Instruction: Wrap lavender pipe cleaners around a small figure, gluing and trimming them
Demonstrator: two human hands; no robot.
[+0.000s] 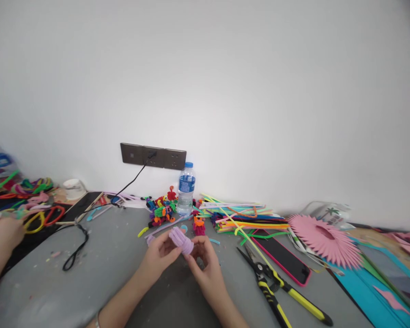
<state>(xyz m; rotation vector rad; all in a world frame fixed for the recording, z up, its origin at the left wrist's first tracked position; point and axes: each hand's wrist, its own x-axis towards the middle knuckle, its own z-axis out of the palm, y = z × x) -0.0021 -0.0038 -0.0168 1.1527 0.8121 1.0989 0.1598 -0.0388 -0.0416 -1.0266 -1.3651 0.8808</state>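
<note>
Between my two hands, above the grey table, is a lilac pipe cleaner coil (181,240), wound in several loops. My left hand (161,253) pinches it from the left, thumb along its lower side. From the right, the thumb and fingers of my right hand (205,259) close on its other end. Another bit of lilac pipe cleaner (151,238) shows just behind my left fingers. Beyond the hands sit small figures of twisted pipe cleaners (162,210) and an orange and magenta one (198,225).
A water bottle (186,189) stands against the wall by a pile of pipe cleaners (249,218). Yellow-black shears (271,278), a phone (283,257) and a pink paper fan (324,239) lie rightward. At left are a black cable (85,237), scissors (44,219) and another person's hand (7,232).
</note>
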